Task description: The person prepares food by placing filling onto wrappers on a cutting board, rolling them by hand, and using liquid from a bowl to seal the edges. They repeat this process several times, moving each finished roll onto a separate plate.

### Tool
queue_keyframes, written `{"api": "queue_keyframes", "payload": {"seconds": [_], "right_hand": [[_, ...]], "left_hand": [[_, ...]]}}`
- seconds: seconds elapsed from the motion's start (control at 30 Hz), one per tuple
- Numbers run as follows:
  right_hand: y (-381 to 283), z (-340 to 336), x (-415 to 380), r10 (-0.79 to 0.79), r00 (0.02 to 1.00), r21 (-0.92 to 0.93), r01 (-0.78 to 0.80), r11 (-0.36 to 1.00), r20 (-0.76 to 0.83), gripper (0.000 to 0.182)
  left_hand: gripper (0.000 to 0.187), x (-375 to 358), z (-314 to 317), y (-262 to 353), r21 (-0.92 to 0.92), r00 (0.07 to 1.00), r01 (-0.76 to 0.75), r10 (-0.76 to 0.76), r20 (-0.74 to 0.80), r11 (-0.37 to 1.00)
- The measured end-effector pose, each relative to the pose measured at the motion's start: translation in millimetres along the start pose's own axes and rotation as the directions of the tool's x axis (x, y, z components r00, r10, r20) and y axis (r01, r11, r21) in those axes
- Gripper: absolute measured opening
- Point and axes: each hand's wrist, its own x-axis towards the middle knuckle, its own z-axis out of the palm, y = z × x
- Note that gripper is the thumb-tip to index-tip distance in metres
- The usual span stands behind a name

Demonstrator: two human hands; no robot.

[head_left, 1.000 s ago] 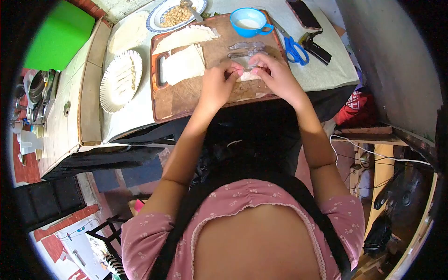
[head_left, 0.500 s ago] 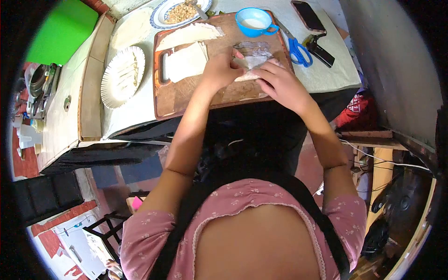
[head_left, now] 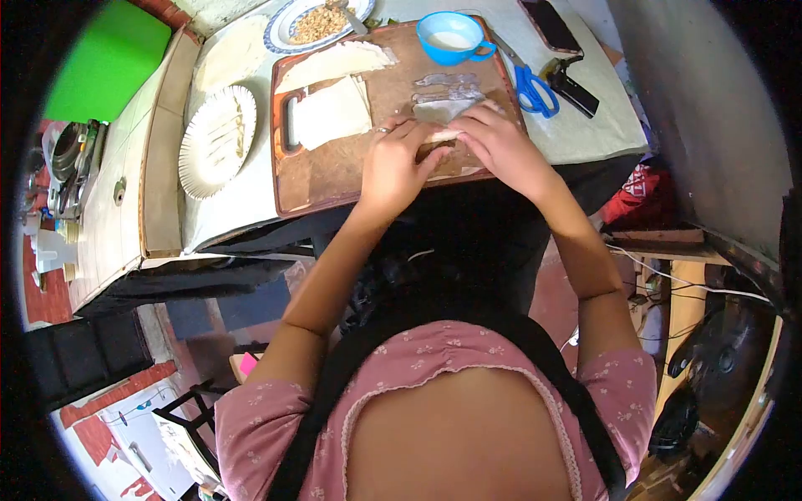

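On the wooden cutting board, a partly rolled spring roll lies crosswise between my two hands. My left hand has its fingers curled onto the roll's left end, thumb below. My right hand grips the right end, fingers over the top. Beyond the roll, the flat remainder of the wrapper lies on the board with shiny wet streaks above it. What is inside the roll is hidden. Square wrappers lie stacked left of my left hand, below some curved wrapper trimmings.
A blue cup of white liquid stands on the board's far right corner. Blue-handled scissors, a phone and a black object lie rightward. At left are a fluted plate with rolls and a plate of crumbly filling.
My left hand has moved slightly left and down, and its fingers now lie over the roll. The roll shows more clearly between my hands, with wet streaks uncovered beyond it.
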Motion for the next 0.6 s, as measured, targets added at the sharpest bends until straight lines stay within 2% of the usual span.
{"api": "queue_keyframes", "payload": {"seconds": [0.03,0.23,0.33,0.43,0.53,0.6], "right_hand": [[0,0,0,0.003,1.000,-0.007,-0.004,1.000,-0.004,0.018],[-3,-1,1,0.027,0.999,-0.013,-0.027,1.000,-0.020,0.018],[-5,-2,0,0.049,0.999,-0.021,-0.050,0.999,-0.017,0.018],[2,1,-5,0.012,0.999,0.022,-0.011,1.000,-0.044,0.019],[3,-6,-3,0.047,0.997,0.055,-0.044,0.998,-0.067,0.020],[8,-10,-3,0.016,1.000,0.057,-0.015,0.998,-0.015,0.021]], "left_hand": [[0.019,-1,1,-1,0.037,0.997,-0.061,0.062,-0.034,0.997],[0.019,5,4,-7,-0.167,1.000,0.026,-0.024,0.011,0.986],[0.020,8,4,-14,-0.212,0.999,0.016,-0.005,0.050,0.977],[0.018,12,1,-16,-0.143,0.998,-0.028,0.035,0.043,0.989],[0.018,13,4,-19,-0.060,0.999,-0.016,0.019,0.037,0.998],[0.018,15,4,-17,-0.047,0.999,0.027,-0.026,0.035,0.999]]}}
